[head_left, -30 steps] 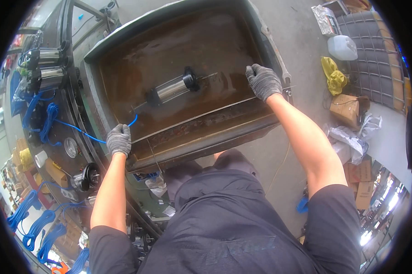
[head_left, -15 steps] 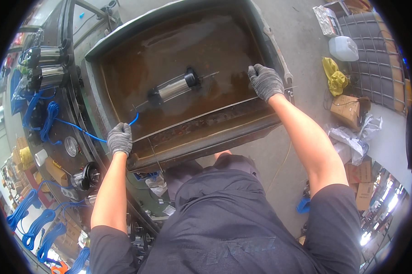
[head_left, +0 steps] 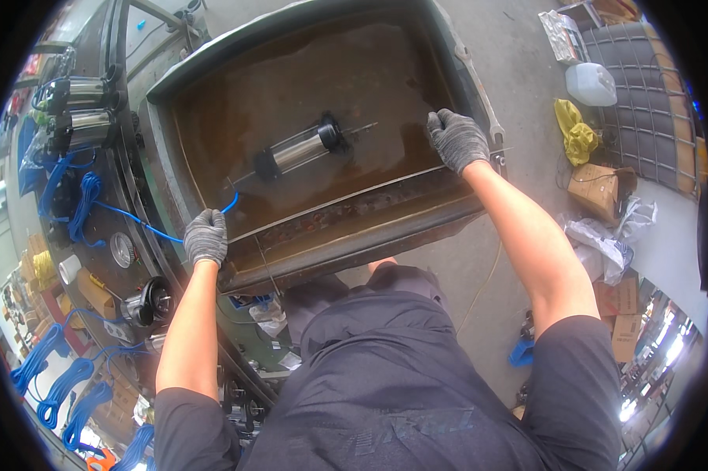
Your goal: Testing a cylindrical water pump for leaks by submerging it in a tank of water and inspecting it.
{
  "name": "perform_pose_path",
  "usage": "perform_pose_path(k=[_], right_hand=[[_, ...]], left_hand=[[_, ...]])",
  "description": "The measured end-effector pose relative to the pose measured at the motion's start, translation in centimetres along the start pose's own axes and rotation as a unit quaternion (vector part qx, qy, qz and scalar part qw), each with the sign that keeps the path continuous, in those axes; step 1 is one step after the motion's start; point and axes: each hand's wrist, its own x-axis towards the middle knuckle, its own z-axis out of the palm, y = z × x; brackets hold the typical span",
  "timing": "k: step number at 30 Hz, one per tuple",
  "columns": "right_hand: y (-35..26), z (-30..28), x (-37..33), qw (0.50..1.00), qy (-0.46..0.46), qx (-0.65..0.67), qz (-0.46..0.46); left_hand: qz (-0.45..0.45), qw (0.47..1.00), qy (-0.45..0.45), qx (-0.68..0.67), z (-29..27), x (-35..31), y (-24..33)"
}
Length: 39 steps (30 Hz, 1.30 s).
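Note:
A steel cylindrical motor (head_left: 300,151) with black end caps lies slantwise in a tub (head_left: 159,149) of brown water. A thin shaft sticks out of its right end. My left hand (head_left: 206,237), in a grey glove, is closed around a blue cable (head_left: 165,236) at the tub's near left corner. The cable's end curves over the water towards the motor's left end. My right hand (head_left: 457,141), gloved too, is curled closed by the tub's right wall; what its fingers hold, if anything, is hidden. A thin metal strip (head_left: 338,202) runs between the two hands.
A wrench (head_left: 479,86) rests along the tub's right rim. On the left bench are steel motors (head_left: 87,129), coiled blue cables (head_left: 85,208) and a motor part (head_left: 146,304). To the right lie a white jug (head_left: 591,84), a yellow cloth (head_left: 575,132) and a cardboard box (head_left: 597,191).
The motor shows more plainly at the water's surface, and the reflections on the water have shifted. Both hands stay nearly where they were.

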Motion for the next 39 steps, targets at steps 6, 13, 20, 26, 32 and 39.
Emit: perform_pose_path(k=[6, 13, 20, 26, 32, 39], right_hand=[[0.02, -0.01, -0.03, 1.000, 0.005, 0.001, -0.002], [0.08, -0.05, 0.01, 1.000, -0.001, 0.001, 0.000], [-0.21, -0.32, -0.23, 1.000, 0.003, 0.002, 0.014], [-0.19, -0.22, -0.23, 1.000, 0.010, 0.014, 0.012], [0.25, 0.23, 0.03, 1.000, 0.012, 0.010, -0.003], [0.28, 0.36, 0.02, 0.999, 0.035, 0.007, -0.007]], left_hand=[[0.004, 1.000, 0.001, 0.001, 0.02, -0.03, 0.06], [0.007, 1.000, 0.003, -0.006, -0.16, -0.20, 0.28], [0.004, 1.000, -0.007, 0.000, -0.19, -0.12, 0.29], [0.017, 1.000, 0.000, -0.010, -0.16, -0.21, 0.22], [0.008, 1.000, -0.001, 0.003, 0.17, 0.03, -0.02], [0.012, 1.000, -0.008, -0.002, 0.09, -0.03, 0.03]])
